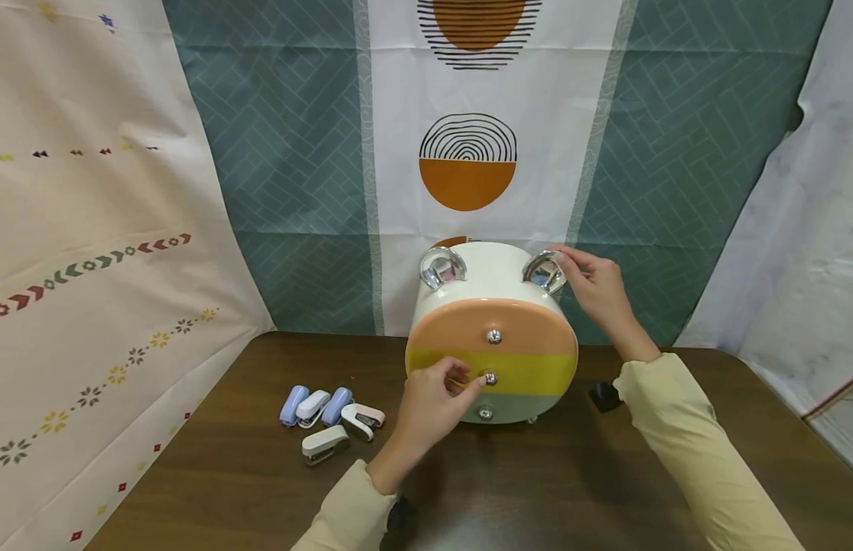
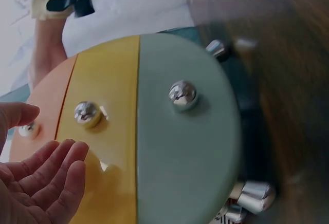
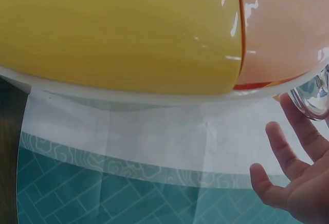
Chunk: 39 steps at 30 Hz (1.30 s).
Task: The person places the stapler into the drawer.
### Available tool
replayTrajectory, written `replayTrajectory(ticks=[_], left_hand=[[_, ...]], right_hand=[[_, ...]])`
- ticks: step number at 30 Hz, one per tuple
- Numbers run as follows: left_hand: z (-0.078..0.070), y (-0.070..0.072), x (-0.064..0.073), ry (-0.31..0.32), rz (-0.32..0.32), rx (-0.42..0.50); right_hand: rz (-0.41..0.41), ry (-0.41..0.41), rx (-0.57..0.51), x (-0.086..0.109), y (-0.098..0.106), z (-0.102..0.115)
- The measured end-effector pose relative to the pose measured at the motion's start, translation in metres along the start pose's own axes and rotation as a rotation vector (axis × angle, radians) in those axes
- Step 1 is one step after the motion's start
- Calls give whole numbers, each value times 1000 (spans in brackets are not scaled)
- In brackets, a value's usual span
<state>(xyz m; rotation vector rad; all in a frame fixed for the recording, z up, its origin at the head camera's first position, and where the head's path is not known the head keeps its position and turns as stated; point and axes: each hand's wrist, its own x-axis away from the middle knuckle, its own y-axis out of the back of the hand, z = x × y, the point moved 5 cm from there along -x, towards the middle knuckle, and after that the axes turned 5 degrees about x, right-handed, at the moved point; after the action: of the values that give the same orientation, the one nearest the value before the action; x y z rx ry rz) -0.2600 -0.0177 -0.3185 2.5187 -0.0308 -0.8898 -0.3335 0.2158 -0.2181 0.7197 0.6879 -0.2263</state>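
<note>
A small round chest (image 1: 495, 314) shaped like an alarm clock stands on the table. Its front has orange, yellow (image 1: 529, 373) and green (image 2: 175, 147) drawers, each with a silver knob. My left hand (image 1: 429, 402) is before the yellow drawer, thumb and fingers apart. In the left wrist view nothing lies between them, and the yellow drawer's knob (image 2: 87, 114) is beside the fingertips. At the top right, my right hand (image 1: 597, 287) holds the silver bell (image 1: 545, 272) by its outer edge. The right wrist view shows fingers (image 3: 303, 131) at that bell; the thumb is hidden.
Several small staplers lie left of the chest: lilac ones (image 1: 337, 405), white ones (image 1: 326, 444) and a white and pink one (image 1: 363, 419). Another silver bell (image 1: 443, 268) tops the chest's left side. A patterned cloth (image 1: 295, 153) hangs close behind the table (image 1: 213, 459).
</note>
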Motion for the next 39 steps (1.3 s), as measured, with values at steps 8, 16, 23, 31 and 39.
replayTrajectory(ticks=[8,16,23,31,39], left_hand=[[5,-18,0,-8,6,-66],[2,-23,0,-66,-49,-179],[-4,-29,-2,-116,-101,-398],[-8,-35,-4,-138,-162,-562],[-10,-36,-8,-136,-174,-599]], right_hand=[[5,-11,-23,-2,1,-5],[39,-32,-35,-3,1,-5],[44,-29,-63,-4,1,-8],[53,-24,-84,-5,3,-10],[52,-36,-88,-5,5,-1]])
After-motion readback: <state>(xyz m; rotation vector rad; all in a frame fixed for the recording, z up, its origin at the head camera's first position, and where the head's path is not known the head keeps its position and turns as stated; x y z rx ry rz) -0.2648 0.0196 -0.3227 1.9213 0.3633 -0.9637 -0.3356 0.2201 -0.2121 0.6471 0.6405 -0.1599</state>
